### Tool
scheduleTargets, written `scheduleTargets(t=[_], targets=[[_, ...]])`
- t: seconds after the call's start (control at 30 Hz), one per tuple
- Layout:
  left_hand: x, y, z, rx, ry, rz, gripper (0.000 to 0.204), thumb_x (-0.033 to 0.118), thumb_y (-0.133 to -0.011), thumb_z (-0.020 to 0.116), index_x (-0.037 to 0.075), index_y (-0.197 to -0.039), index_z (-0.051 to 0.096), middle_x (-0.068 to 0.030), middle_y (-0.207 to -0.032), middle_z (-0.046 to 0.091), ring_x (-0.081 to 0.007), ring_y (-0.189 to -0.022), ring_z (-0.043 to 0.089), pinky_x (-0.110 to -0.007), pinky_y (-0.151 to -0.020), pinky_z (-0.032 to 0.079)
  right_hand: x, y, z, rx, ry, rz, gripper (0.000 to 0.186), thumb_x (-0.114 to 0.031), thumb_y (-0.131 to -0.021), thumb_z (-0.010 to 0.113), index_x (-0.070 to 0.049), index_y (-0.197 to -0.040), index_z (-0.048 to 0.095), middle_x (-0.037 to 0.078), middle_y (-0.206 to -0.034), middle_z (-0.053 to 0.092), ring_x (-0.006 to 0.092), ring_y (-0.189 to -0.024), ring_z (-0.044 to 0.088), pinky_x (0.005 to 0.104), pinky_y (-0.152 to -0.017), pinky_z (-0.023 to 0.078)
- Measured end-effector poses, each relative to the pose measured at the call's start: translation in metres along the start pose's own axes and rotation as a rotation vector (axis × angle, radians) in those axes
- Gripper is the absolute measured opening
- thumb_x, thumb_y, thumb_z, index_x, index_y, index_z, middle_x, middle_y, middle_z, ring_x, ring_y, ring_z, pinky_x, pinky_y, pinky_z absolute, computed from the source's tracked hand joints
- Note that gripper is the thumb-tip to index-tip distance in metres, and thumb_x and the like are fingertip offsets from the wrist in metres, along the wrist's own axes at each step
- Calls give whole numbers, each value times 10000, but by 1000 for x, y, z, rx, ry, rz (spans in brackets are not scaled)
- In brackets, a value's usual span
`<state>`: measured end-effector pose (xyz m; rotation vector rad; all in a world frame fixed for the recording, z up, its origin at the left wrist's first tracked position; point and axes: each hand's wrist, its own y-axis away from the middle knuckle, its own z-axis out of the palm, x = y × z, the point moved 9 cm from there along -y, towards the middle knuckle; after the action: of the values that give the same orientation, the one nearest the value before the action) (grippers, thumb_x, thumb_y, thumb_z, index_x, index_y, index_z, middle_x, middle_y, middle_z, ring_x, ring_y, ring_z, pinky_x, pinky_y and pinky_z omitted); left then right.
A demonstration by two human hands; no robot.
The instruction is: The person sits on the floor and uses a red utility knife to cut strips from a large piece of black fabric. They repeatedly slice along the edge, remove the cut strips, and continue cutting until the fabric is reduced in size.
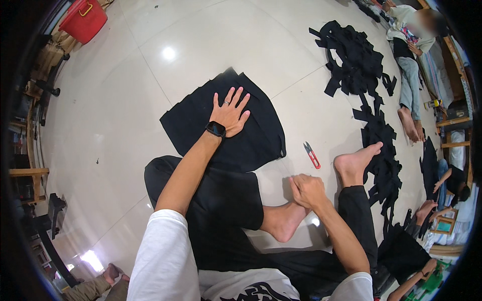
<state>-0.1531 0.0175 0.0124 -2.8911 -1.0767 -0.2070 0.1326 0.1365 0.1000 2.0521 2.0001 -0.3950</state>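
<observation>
My left hand [230, 113] lies flat with fingers spread on a stack of black fabric pieces [193, 118] on the floor; a ring and a dark watch [215, 129] are on that arm. My right hand [307, 190] is curled closed just above my bare foot [283, 226]. Whatever it may hold, if anything, is hidden. Between the stack and my other foot [354, 163] lies a pair of red-handled thread snips [312, 156], touched by neither hand.
A long tangled pile of black fabric strips [354, 60] runs down the right side, under my foot. Several people sit along the right edge. A red plastic tub [84, 22] stands at the far left, and dark metal stands [54, 213] line the left edge.
</observation>
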Motion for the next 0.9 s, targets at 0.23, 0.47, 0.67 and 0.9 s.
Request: scheduleTargets(t=[0.23,0.47,0.67,0.9], targets=[[1,0,-3,61,-12,6,631,495,-1088,389,224,-1657,353,-65,-1760,235,-304,-1622,204,-749,-1221,166,0,78,-26,-17,-19,16,324,-191,-983,676,-80,-698,568,120,-622,573,327,-526,608,466,-484,471],[1,-1,1,-15,-20,-4,645,497,-1092,378,225,-1673,306,-65,-1770,194,-302,-1634,158,-751,-1227,152,-1,154,-38,-52,-116,109,357,-147,-949,720,-77,-671,508,132,-578,506,352,-488,566,469,-465,432],[1,-1,0,-30,-14,-5,653,497,-1089,386,226,-1677,297,-64,-1774,184,-303,-1634,156,-749,-1230,148,-25,191,-56,-290,-143,178,387,-166,-986,684,-41,-646,547,167,-624,581,352,-563,640,469,-529,485],[6,1,-4,2,-36,6,761,585,-1042,439,188,-1676,300,-88,-1772,186,-326,-1630,168,-762,-1219,152,-93,121,-33,-827,-1158,162,397,-286,-1116,544,-4,-865,666,95,-896,705,269,-863,679,441,-803,513]])
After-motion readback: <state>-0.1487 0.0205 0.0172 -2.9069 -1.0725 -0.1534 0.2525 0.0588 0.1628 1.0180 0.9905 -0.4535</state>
